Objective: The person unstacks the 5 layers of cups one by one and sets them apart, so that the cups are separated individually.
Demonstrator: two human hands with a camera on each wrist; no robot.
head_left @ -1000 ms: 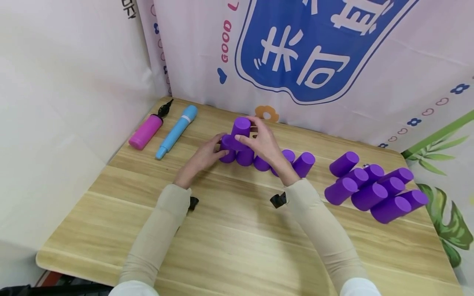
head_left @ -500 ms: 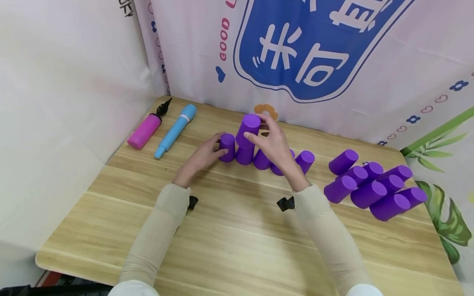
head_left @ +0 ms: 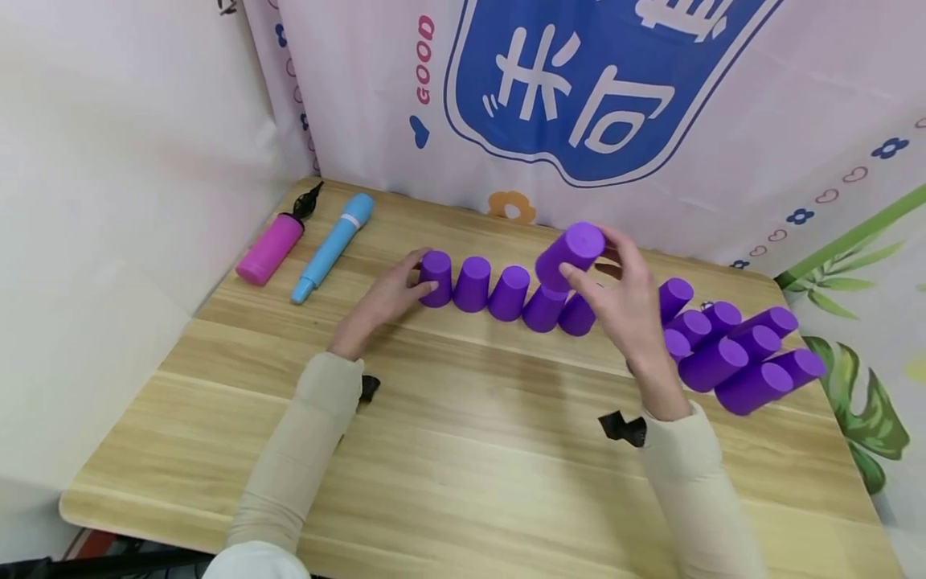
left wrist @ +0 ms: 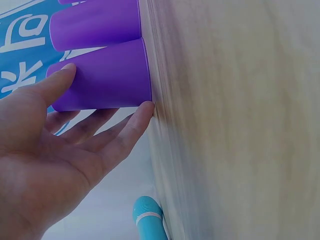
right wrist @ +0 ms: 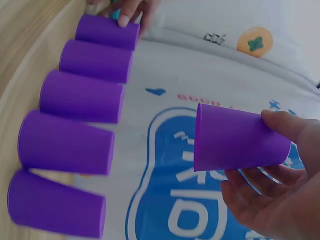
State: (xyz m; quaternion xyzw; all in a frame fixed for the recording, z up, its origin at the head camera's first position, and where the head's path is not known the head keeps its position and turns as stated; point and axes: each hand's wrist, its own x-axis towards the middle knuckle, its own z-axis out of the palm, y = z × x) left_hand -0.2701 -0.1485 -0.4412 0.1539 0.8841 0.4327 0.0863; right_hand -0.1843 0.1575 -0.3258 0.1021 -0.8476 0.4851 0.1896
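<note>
A row of several upside-down purple cups (head_left: 473, 285) stands on the wooden table (head_left: 463, 466). At its left end, my left hand (head_left: 383, 305) holds the end cup (left wrist: 107, 75) between thumb and fingers, the cup's rim down on the wood. My right hand (head_left: 631, 301) grips another purple cup (right wrist: 237, 137) near its narrow base, thumb on one side and fingers on the other. In the right wrist view that cup is held apart from the row, its mouth facing the table. In the head view it overlaps the row's right part.
To the right stands a cluster of several purple cups (head_left: 723, 350), partly hidden by my right hand. A pink hand pump (head_left: 271, 248) and a light-blue tube-shaped tool (head_left: 333, 248) lie at the back left. A printed cloth (head_left: 376, 104) hangs behind the table.
My right hand has carried its cup rightward along the row, from above the left end to above the right part. The left hand has stayed at the leftmost cup.
</note>
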